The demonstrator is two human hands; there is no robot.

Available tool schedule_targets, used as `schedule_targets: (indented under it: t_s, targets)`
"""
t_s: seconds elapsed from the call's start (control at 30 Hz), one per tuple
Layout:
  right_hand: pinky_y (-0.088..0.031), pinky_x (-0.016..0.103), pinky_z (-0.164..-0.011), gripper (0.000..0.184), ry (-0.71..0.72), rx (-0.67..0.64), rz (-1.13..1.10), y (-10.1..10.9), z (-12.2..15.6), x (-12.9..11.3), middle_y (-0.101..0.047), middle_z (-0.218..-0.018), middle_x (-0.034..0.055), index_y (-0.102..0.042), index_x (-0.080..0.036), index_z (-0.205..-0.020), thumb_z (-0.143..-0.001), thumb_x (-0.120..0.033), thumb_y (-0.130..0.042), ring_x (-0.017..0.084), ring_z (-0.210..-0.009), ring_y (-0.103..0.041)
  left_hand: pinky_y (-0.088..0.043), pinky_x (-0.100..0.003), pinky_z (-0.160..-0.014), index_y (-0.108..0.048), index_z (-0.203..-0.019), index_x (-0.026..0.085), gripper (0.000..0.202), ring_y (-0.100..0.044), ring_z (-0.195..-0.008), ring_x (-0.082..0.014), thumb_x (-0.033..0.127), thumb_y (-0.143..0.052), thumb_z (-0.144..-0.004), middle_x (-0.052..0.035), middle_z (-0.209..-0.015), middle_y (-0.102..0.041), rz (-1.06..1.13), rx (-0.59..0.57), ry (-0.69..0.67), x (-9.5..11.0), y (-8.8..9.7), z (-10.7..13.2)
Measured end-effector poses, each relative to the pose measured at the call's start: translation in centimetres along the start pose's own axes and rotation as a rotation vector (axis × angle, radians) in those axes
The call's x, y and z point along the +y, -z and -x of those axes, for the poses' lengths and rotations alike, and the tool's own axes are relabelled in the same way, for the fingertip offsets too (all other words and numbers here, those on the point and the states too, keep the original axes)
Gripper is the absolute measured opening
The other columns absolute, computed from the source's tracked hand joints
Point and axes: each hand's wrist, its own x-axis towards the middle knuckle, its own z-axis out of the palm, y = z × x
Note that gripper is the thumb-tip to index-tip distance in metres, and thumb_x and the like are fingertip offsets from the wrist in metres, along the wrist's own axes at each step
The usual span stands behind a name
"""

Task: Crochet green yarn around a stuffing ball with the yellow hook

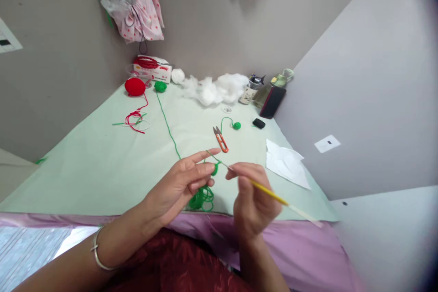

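My left hand (186, 180) pinches a small green crochet piece (214, 169) between thumb and fingers, its index finger stretched out with green yarn over it. My right hand (255, 198) grips a yellow-handled crochet hook (268, 191) like a pen. The hook's thin metal tip points left and meets the yarn at the crochet piece. Loose loops of green yarn (201, 198) lie below my left hand near the table's front edge. A green strand runs from behind that hand back to a green yarn ball (160, 86).
Orange thread snips (221, 139) lie just beyond my hands, near a small green ball (237, 126). White stuffing (215, 90), a red ball (135, 86), a pen cup (251, 89) and a leaning phone (273, 102) stand farther back. White paper (286, 164) lies at right.
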Motion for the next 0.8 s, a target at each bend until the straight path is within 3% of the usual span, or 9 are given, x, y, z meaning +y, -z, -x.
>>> schedule_targets:
  t_s: [0.07, 0.13, 0.2, 0.3, 0.4, 0.5, 0.63, 0.8]
  targets:
    - [-0.052, 0.032, -0.063, 0.022, -0.182, 0.028, -0.204, 0.1, -0.5, -0.2, -0.065, -0.076, 0.0009, -0.075, -0.024, -0.098, -0.1, -0.015, -0.055, 0.015, -0.067, -0.062, -0.047, -0.023, -0.078, -0.073, -0.126, 0.02, 0.043, -0.029, -0.054, -0.003, 0.027, -0.08, -0.085, 0.0082, -0.069, -0.048, -0.029, 0.033, -0.054, 0.2, 0.1, 0.0]
    - [-0.051, 0.03, -0.062, 0.021, -0.291, -0.01, -0.354, 0.0, -0.8, -0.3, -0.065, -0.078, 0.0008, -0.075, -0.024, -0.096, -0.101, -0.019, -0.055, 0.013, -0.065, -0.06, -0.043, -0.02, -0.069, -0.073, -0.127, 0.024, 0.042, -0.037, -0.058, -0.0039, 0.028, -0.08, -0.085, 0.0059, -0.076, -0.055, -0.11, 0.049, -0.11, 0.1, 0.1, 0.0]
    - [-0.052, 0.03, -0.065, 0.019, -0.311, -0.083, -0.37, -0.3, -0.7, -0.2, -0.069, -0.086, 0.0024, -0.077, -0.025, -0.096, -0.1, -0.02, -0.058, 0.014, -0.071, -0.063, -0.038, -0.019, -0.063, -0.072, -0.128, 0.028, 0.044, -0.046, -0.066, -0.0059, 0.028, -0.081, -0.085, 0.0037, -0.082, -0.06, -0.188, 0.035, -0.15, -0.2, 0.1, 0.1]
    - [-0.054, 0.03, -0.07, 0.019, -0.282, -0.103, -0.282, -0.5, -0.5, 0.0, -0.073, -0.091, 0.0035, -0.078, -0.025, -0.099, -0.098, -0.018, -0.061, 0.015, -0.079, -0.065, -0.042, -0.021, -0.073, -0.071, -0.129, 0.031, 0.047, -0.056, -0.08, -0.0095, 0.028, -0.082, -0.084, 0.0022, -0.088, -0.063, -0.251, 0.021, -0.179, -0.6, 0.3, 0.3]
    - [-0.054, 0.029, -0.068, 0.018, -0.332, -0.075, -0.352, -0.3, -0.4, 0.1, -0.073, -0.089, 0.0023, -0.078, -0.025, -0.098, -0.1, -0.02, -0.06, 0.013, -0.071, -0.064, -0.043, -0.024, -0.083, -0.071, -0.129, 0.033, 0.046, -0.058, -0.087, -0.011, 0.028, -0.082, -0.084, 0.002, -0.093, -0.064, -0.3, 0.044, -0.191, -0.6, 0.6, 0.4]
    - [-0.055, 0.028, -0.066, 0.02, -0.398, -0.093, -0.471, 0.1, -0.8, 0.1, -0.075, -0.091, 0.0028, -0.076, -0.023, -0.096, -0.102, -0.024, -0.057, 0.012, -0.069, -0.066, -0.043, -0.025, -0.078, -0.07, -0.13, 0.033, 0.046, -0.057, -0.087, -0.0118, 0.03, -0.08, -0.085, 0.0017, -0.094, -0.063, -0.338, 0.058, -0.195, -0.4, 0.8, 0.4]
    - [-0.056, 0.029, -0.067, 0.023, -0.361, -0.118, -0.456, 0.4, -1.0, -0.3, -0.076, -0.091, 0.0026, -0.074, -0.023, -0.098, -0.104, -0.023, -0.052, 0.013, -0.07, -0.067, -0.042, -0.025, -0.072, -0.07, -0.13, 0.032, 0.045, -0.054, -0.084, -0.0124, 0.031, -0.078, -0.086, 0.0015, -0.092, -0.061, -0.379, 0.069, -0.218, -0.2, 0.8, 0.3]
    - [-0.056, 0.032, -0.071, 0.025, -0.165, -0.143, -0.23, 0.9, -0.7, -0.9, -0.075, -0.092, 0.0028, -0.073, -0.023, -0.106, -0.103, -0.016, -0.049, 0.014, -0.075, -0.068, -0.043, -0.026, -0.075, -0.069, -0.131, 0.031, 0.045, -0.054, -0.084, -0.0119, 0.028, -0.077, -0.087, 0.0014, -0.092, -0.061, -0.473, 0.1, -0.277, -0.1, 0.7, 0.6]
